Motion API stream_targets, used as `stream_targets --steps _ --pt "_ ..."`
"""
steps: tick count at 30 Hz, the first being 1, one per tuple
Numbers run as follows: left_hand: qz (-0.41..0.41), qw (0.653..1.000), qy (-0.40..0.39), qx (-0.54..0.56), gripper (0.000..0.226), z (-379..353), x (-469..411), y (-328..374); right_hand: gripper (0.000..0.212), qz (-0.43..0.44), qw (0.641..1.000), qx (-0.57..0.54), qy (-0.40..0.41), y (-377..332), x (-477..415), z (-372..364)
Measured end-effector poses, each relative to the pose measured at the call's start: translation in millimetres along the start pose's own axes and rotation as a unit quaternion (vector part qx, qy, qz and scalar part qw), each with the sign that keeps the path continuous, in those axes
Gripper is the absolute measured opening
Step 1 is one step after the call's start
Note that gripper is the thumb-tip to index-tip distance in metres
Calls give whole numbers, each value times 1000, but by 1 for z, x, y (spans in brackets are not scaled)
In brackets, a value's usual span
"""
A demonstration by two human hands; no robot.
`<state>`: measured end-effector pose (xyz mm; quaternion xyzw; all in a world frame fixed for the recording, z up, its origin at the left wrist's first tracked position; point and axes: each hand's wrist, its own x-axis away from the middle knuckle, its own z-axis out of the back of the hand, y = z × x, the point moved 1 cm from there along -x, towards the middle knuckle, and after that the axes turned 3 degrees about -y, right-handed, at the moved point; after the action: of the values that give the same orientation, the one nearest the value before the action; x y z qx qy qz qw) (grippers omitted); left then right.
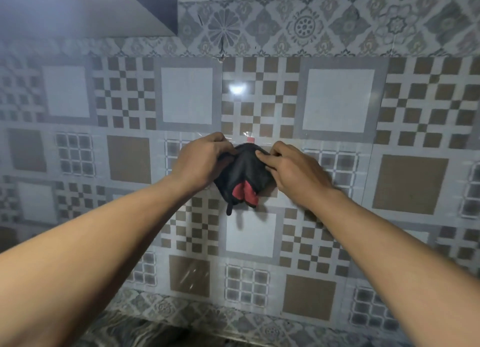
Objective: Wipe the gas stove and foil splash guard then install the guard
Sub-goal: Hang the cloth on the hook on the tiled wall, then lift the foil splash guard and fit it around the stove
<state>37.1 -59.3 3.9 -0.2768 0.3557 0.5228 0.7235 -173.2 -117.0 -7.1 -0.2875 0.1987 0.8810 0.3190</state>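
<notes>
We see both arms reach out to the patterned tile wall. Between the 2 hands sits a bunched black cloth with a red patch at its near end, held up against the tiles at mid-scene. Our left hand curls its grip around the cloth's left side; our right hand pinches its right top edge with thumb and fingers. Glossy reflections show on the wall surface.
</notes>
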Motion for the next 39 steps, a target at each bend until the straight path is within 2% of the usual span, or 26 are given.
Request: stream_targets --steps 4,7,9,13,17,19,23,27,31,35,39 --pt "52 995 -62 64 19 2 1 5 43 -38 998 -58 -4 -8 3 2" --pt "119 976 -106 148 19 6 4 7 42 -50 997 -61 -23 -11 5 12" --pt "146 969 -114 163 18 12 6 9 44 -53 997 -55 -32 -11 8 19" --pt "178 968 -92 153 21 33 15 19 50 -77 994 -67 -26 -16 18 38" --pt "191 972 -66 117 36 58 37 35 48 -87 992 -78 -37 -33 35 60" --pt "189 973 -85 100 43 68 56 46 50 -87 991 -82 -58 -44 45 69" --pt "194 962 -184 53 64 87 109 60 48 -83 985 -70 -132 -72 70 71" --pt "254 939 -232 14 77 116 161 67 48 -61 975 -83 -197 -107 88 68" --pt "310 913 -264 -34 74 141 213 80 46 -25 965 -103 -240 -146 99 69" --pt "405 861 -299 -66 76 164 274 96 33 68 949 -110 -288 -193 124 59" --pt "491 801 -330 -90 75 185 345 124 38 162 923 -139 -320 -241 161 39"
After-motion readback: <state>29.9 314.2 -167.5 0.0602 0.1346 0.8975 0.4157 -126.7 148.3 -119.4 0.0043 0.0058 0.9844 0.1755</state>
